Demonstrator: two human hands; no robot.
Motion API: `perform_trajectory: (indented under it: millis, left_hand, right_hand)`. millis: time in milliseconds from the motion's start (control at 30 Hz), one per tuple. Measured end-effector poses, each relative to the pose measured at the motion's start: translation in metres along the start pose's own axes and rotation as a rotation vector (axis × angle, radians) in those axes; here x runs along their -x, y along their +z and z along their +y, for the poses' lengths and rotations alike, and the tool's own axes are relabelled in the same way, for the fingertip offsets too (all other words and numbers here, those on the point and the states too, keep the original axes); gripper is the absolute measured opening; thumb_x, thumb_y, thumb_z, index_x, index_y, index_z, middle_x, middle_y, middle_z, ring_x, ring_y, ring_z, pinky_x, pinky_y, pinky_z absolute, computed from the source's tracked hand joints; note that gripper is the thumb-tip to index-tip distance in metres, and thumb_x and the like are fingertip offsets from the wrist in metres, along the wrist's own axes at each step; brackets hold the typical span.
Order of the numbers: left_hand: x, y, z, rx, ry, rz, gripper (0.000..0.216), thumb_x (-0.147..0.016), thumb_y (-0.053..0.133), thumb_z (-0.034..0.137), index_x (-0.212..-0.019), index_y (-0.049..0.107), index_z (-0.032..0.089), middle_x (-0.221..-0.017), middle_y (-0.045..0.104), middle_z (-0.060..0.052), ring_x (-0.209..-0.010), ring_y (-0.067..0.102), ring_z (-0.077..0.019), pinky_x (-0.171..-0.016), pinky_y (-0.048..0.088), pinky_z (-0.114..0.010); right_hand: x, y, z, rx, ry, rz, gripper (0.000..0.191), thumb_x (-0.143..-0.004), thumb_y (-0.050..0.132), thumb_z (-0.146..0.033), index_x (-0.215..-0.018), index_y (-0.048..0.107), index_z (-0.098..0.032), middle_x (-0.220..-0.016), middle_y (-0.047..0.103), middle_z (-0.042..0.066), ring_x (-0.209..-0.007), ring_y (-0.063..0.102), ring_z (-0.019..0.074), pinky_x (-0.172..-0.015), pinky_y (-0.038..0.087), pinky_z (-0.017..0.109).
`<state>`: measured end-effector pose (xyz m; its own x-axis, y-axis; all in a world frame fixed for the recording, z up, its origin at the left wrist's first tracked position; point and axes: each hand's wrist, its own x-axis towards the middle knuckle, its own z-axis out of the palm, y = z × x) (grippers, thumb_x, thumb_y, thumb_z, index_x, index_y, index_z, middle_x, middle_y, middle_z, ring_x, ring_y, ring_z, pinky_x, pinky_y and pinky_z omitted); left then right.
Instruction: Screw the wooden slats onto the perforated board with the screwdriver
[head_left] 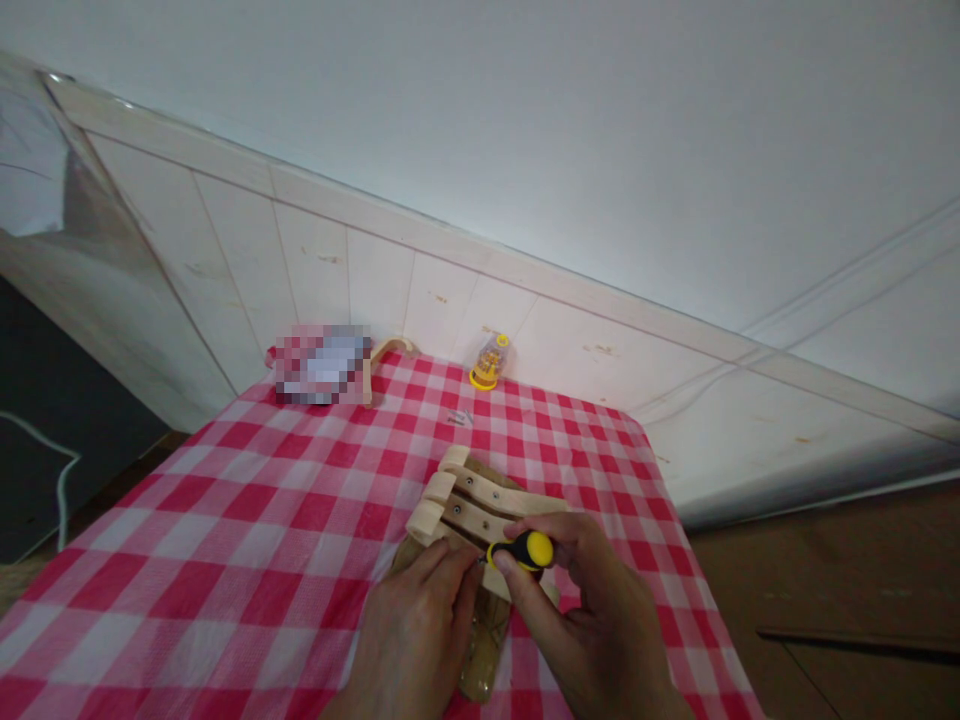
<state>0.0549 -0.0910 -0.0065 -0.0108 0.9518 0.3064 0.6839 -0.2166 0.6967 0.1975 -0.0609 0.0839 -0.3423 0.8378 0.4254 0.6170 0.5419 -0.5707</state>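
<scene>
My right hand (600,600) grips a yellow-and-black screwdriver (525,550), its short handle tilted toward me. The tip points down at the nearest of three pale curved wooden hooks (469,515), which lie side by side across a brown wooden board (480,660). Dark screw heads show in the two farther hooks. Close by the tip, the fingers of my left hand (420,620) press together on the nearest hook. Whatever sits between these fingertips, perhaps a screw, is too small to make out.
Several loose screws (457,418) lie on the red-and-white checked tablecloth (300,500). Behind them a clear case with a yellow base (487,365) stands near the white panelled wall (442,290). Another curved wooden hook (369,375) rests beside a blurred-out item (319,365) at the back left.
</scene>
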Motion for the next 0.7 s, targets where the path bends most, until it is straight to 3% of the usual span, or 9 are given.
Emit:
perform_trajectory:
  millis: [200, 500, 700]
  left_hand:
    - [0.001, 0.0, 0.002, -0.014, -0.006, 0.015, 0.023, -0.093, 0.048, 0.016, -0.093, 0.07, 0.023, -0.085, 0.074, -0.002, -0.072, 0.072, -0.0174, -0.064, 0.058, -0.027]
    - [-0.001, -0.002, 0.004, 0.027, -0.023, -0.015, 0.025, -0.093, 0.047, 0.014, -0.094, 0.07, 0.023, -0.092, 0.076, -0.003, -0.077, 0.073, -0.0182, -0.069, 0.06, -0.029]
    - [0.002, -0.001, 0.001, -0.004, 0.001, -0.018, 0.026, -0.094, 0.046, 0.015, -0.094, 0.07, 0.023, -0.09, 0.075, -0.003, -0.074, 0.072, -0.0173, -0.066, 0.059, -0.028]
  right_hand:
    - [-0.007, 0.0, 0.001, -0.009, -0.139, 0.022, 0.024, -0.089, 0.061, -0.012, -0.109, 0.06, -0.025, -0.095, 0.073, 0.003, -0.081, 0.073, 0.0163, -0.071, 0.062, 0.023]
    - [0.0, -0.004, 0.0, 0.054, -0.172, -0.045, 0.039, -0.091, 0.053, -0.01, -0.128, 0.054, -0.023, -0.118, 0.071, 0.008, -0.11, 0.069, 0.0193, -0.09, 0.06, 0.029]
    - [0.005, -0.007, 0.001, 0.104, -0.145, -0.081, 0.035, -0.092, 0.052, -0.012, -0.125, 0.056, -0.025, -0.113, 0.073, 0.008, -0.102, 0.073, 0.0203, -0.087, 0.062, 0.03]
